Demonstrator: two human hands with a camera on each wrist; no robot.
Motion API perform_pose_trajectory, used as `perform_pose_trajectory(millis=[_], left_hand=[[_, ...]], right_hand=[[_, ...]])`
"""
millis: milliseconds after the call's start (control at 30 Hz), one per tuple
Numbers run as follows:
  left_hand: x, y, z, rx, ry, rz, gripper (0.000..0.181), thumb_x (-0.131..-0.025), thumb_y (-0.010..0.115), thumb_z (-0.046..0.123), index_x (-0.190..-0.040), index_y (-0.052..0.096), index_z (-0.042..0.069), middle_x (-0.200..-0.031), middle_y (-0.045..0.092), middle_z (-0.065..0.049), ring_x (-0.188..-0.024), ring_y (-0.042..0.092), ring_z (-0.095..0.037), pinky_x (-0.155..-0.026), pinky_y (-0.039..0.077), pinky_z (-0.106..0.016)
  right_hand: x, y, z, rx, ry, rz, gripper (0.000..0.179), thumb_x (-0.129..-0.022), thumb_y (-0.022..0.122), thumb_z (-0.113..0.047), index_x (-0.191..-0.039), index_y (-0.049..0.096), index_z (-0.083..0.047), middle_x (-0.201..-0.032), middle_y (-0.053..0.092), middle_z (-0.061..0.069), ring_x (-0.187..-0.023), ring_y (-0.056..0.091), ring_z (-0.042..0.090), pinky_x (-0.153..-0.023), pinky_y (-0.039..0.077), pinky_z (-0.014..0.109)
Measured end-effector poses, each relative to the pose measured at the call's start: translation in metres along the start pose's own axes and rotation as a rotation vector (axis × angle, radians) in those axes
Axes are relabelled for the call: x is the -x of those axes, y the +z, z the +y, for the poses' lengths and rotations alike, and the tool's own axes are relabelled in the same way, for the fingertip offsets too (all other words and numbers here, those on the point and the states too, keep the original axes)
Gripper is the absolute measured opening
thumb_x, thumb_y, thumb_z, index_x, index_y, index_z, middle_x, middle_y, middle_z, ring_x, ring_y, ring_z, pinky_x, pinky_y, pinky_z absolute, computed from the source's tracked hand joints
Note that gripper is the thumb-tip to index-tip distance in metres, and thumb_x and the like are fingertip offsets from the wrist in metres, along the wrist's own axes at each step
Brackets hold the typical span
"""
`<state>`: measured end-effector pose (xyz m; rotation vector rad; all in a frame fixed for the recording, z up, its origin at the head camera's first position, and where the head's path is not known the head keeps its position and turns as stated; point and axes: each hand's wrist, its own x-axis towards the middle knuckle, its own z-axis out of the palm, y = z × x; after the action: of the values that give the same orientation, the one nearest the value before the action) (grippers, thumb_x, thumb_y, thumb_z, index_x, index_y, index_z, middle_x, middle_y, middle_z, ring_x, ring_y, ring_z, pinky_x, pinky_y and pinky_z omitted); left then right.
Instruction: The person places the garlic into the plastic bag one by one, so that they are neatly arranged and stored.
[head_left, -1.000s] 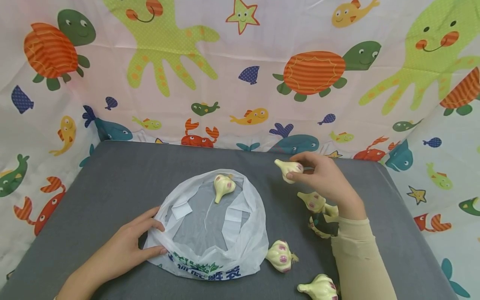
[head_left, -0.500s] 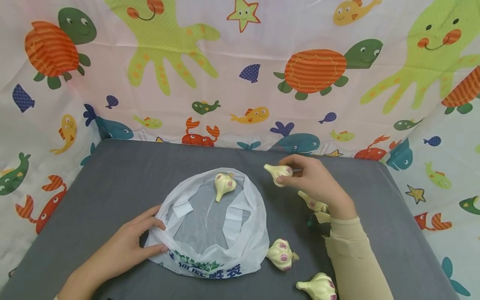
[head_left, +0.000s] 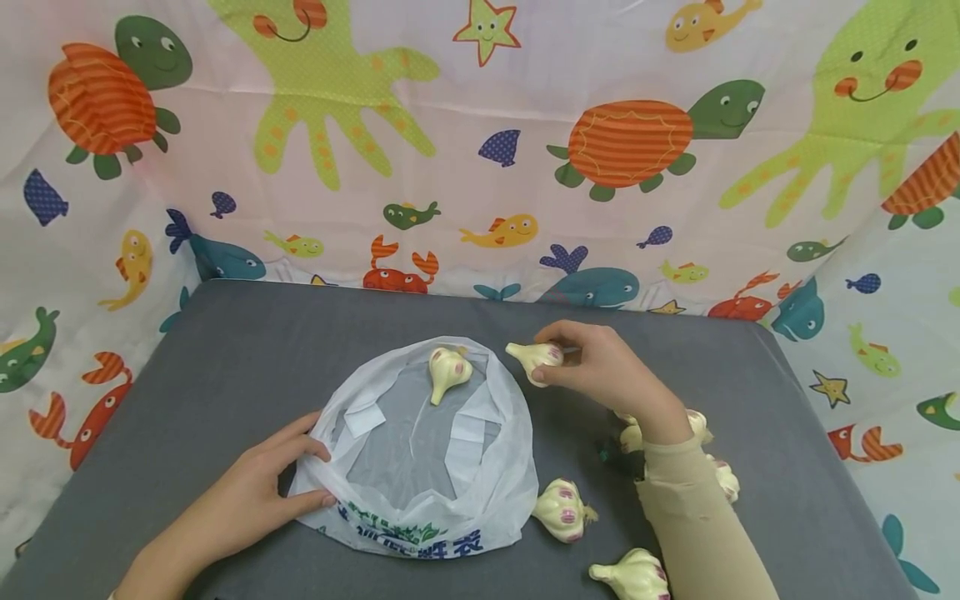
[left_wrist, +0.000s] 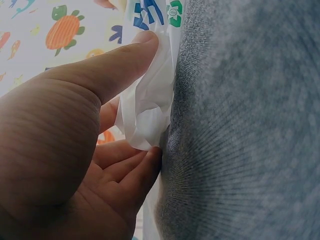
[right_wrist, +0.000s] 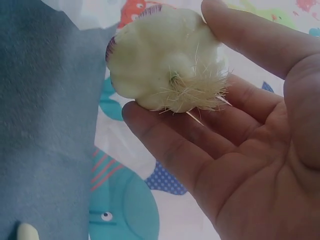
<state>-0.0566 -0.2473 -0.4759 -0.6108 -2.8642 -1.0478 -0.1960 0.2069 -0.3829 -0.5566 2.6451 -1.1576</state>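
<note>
A white plastic bag with green and blue print stands with its mouth wide, its rim folded outward. Inside, toward the far side, lies one garlic bulb. My left hand holds the bag's left side, thumb on the printed front and fingertips at the rim; the left wrist view shows white plastic between thumb and fingers. My right hand pinches another garlic bulb just right of the bag's far rim, stem pointing left. In the right wrist view this bulb shows its root tuft facing the palm.
Two garlic bulbs lie right of the bag: one beside it, one at the front edge of view. More bulbs are partly hidden beneath the right forearm. A curtain with sea animals encloses the grey table.
My right hand has carried its garlic bulb leftward and slightly nearer, toward the bag's rim. Bulbs right of the forearm have come into sight. The left hand and bag stay put.
</note>
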Motion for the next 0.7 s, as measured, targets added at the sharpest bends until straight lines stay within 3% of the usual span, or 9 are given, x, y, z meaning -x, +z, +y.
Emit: perform_pose_trajectory(millis=[700], left_hand=[[0.000, 0.002, -0.001, 0.004, 0.014, 0.006, 0.045, -0.080, 0.101, 0.033, -0.110, 0.067, 0.036, -0.161, 0.056, -0.011, -0.137, 0.061, -0.036, -0.106, 0.026, -0.002]], right_hand=[[-0.010, 0.029, -0.001, 0.058, -0.119, -0.114, 0.040, -0.091, 0.092, -0.025, -0.127, 0.076, -0.015, -0.116, 0.074, -0.002, -0.101, 0.069, 0.018, -0.094, 0.061, 0.042]])
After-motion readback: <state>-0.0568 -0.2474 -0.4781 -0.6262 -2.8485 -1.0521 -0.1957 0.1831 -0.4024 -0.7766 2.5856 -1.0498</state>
